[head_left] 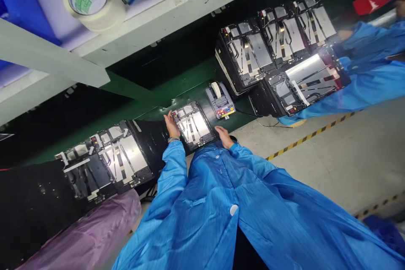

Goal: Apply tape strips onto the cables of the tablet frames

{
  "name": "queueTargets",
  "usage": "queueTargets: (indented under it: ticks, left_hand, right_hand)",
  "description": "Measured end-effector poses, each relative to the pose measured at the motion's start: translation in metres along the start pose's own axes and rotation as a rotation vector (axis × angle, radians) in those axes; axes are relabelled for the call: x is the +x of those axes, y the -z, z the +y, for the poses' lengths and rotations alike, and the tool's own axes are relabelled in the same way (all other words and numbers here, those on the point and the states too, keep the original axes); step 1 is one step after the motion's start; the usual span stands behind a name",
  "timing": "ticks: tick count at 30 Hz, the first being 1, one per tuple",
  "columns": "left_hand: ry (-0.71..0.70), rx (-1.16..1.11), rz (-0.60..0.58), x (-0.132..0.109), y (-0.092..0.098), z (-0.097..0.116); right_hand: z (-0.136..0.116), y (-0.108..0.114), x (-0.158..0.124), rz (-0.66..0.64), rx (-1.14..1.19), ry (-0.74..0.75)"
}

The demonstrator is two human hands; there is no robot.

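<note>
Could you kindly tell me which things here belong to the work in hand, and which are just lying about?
In use: left hand, right hand, open tablet frame with ribbon cables.

Lying about: electric tape dispenser, masking tape roll, other tablet frames, blue plastic bin.

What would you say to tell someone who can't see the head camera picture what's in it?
A person in a blue coat has their left hand and right hand at the edges of an open tablet frame on a green workbench. More open frames and a tape dispenser sit nearby, and a co-worker's blue sleeve shows at the right.
</note>
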State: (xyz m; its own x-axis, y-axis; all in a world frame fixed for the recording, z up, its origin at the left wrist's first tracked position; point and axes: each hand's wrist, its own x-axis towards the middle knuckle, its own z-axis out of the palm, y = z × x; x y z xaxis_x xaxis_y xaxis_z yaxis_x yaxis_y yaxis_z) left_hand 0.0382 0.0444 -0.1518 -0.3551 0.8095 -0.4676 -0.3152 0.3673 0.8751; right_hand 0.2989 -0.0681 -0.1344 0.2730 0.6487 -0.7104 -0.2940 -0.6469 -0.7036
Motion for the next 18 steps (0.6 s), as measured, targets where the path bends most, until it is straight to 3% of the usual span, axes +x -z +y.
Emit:
queueTargets:
  ticks: [3, 6, 12, 18]
  left_hand:
    - [0.019, -0.042, 0.030, -0.019, 0.013, -0.016]
    - [0.119, -0.016, 0.025, -0.038, 0.021, -0.030]
    - [0.179, 0.020, -0.101, -0.047, 0.014, -0.036]
    - [0.193, -0.041, -0.078, -0.048, 0.011, -0.036]
  right_hand:
    - [-0.008, 0.032, 0.019, 0.210, 0.035, 0.020]
    - [-0.021, 0.052, 0.036, 0.269, 0.104, 0.032]
    - [-0.030, 0.040, 0.040, 0.273, 0.260, 0.011]
    - [-0.030, 0.028, 0.039, 0.248, 0.364, -0.004]
